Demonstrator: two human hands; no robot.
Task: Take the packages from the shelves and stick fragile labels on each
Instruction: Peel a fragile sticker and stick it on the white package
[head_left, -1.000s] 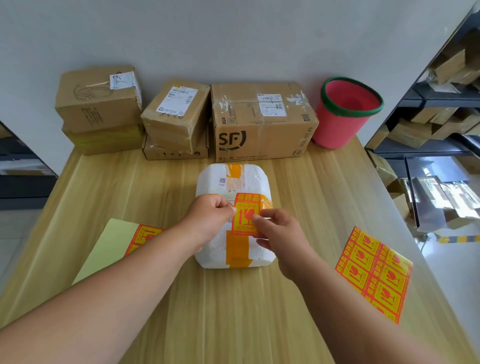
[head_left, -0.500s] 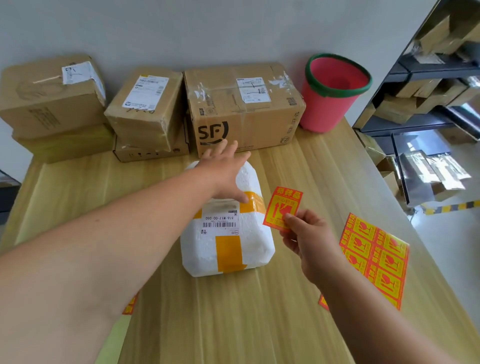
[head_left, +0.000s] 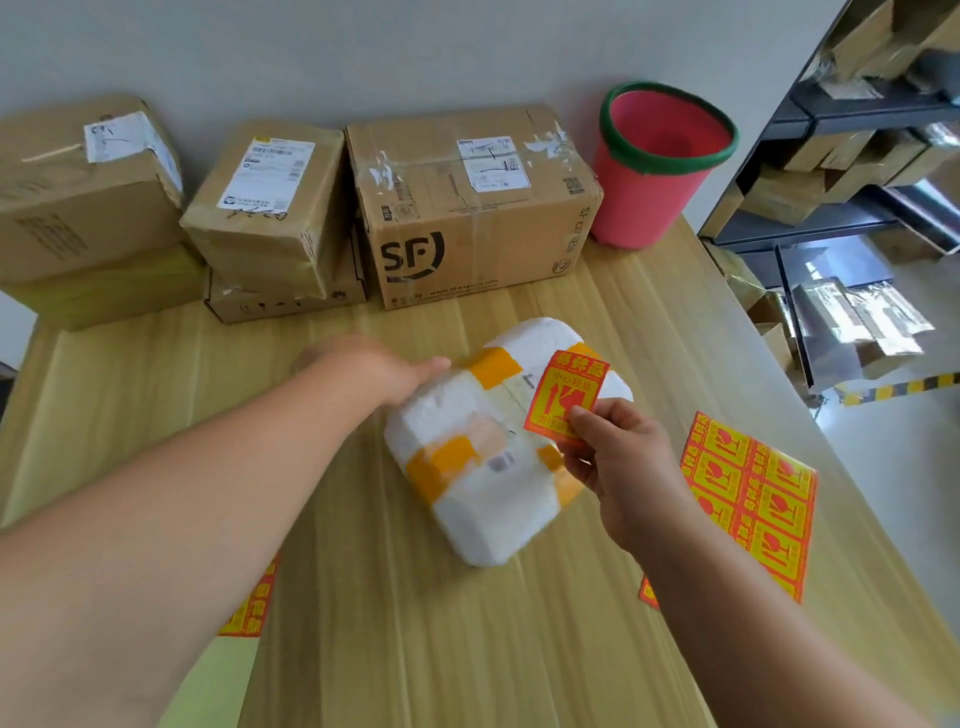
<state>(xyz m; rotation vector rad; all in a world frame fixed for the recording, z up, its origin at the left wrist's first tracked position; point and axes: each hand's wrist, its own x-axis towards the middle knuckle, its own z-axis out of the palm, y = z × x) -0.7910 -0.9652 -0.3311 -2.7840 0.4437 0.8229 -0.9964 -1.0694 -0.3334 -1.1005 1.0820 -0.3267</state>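
A white foam package wrapped in yellow tape lies askew in the middle of the wooden table. My left hand grips its far left edge. My right hand pinches a red-and-yellow fragile label by its lower edge, held upright just above the package's right side. A sheet of the same labels lies flat on the table to the right. Under my left forearm lies a label backing sheet, mostly peeled and partly hidden.
Several cardboard boxes stand along the wall: a stack at the left, a tilted one on a flat box, and a large SF box. A pink bin stands at the back right. Dark shelves with parcels stand right of the table.
The package has turned clockwise and shifted right under my left hand. My right hand lifted the label off the package earlier and now holds it over the package's right side.
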